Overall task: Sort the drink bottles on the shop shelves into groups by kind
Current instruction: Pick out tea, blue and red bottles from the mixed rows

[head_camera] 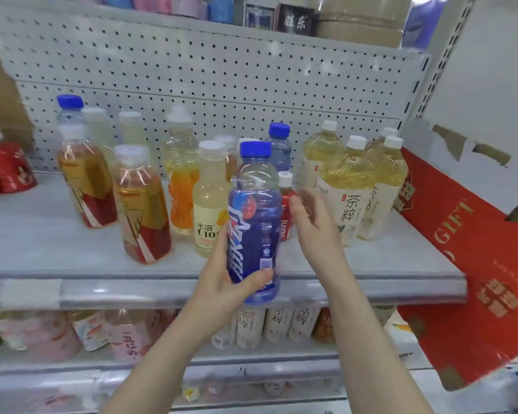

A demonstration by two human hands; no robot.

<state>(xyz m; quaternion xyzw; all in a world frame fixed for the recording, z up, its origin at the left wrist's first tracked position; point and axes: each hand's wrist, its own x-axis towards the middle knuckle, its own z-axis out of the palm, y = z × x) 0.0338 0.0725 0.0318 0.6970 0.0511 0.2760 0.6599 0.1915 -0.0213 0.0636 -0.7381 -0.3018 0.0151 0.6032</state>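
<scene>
**A:** Where's the bottle that's being sorted?

**B:** The left hand [225, 282] grips a clear blue plastic sports-drink bottle with a blue cap [253, 222]. It is upright at the front lip of the grey metal shelf [42, 246]. The fingers [256, 277] are clamped round its lower half, thumb across the label. Its base hangs in front of the lip, not on the shelf.

**A:** And the other hand?

**B:** The right hand [313, 225] is just beside it, fingers straight and apart, holding nothing. It is close to a small red bottle with a white cap [285, 198]; whether they touch I cannot tell.

**A:** How far along is the sorting?

**B:** Partly done, I'd judge. The large yellow tea bottles with white caps [349, 186] stand together at the right. Two amber bottles with red-and-gold labels [141, 210] sit side by side at the left. The blue-capped kind is scattered: one clear blue-capped bottle [279, 147] at the back middle, another at the back left [69, 115], and the one in hand. An orange drink bottle [181, 186] and a pale yellow bottle marked C100 [208, 204] stand mixed in the middle.

**A:** So what's left?

**B:** Probably gathering the blue caps together, then grouping the middle lot and the small red one.
</scene>
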